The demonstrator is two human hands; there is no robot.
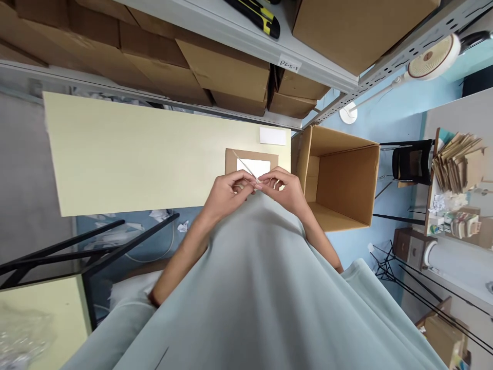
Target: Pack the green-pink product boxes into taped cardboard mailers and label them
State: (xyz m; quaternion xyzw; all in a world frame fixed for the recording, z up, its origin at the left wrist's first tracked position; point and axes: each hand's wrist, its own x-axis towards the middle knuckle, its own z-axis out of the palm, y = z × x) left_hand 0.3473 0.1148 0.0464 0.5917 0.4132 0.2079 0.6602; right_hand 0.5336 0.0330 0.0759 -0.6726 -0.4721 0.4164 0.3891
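Observation:
My left hand (231, 191) and my right hand (283, 187) meet at the fingertips just in front of me, both pinched closed. Between them is one end of a thin pale strip (245, 165), which slants up and left from the fingers. Whether it is string or a folded paper strip I cannot tell. Beneath it, near the right end of a pale yellow table (142, 159), lies a flat brown cardboard piece (231, 160) bearing a white label (264, 166). My hands cover its lower part. A white paper slip (272, 136) rests just beyond it.
A large open cardboard box (346, 180) stands right of the table. Behind the table, a metal shelf (239, 43) holds several brown boxes (227, 67) and a black-and-yellow utility knife (265, 20). Plastic wrap (26, 329) lies on another table at lower left. A white fan (433, 56) stands far right.

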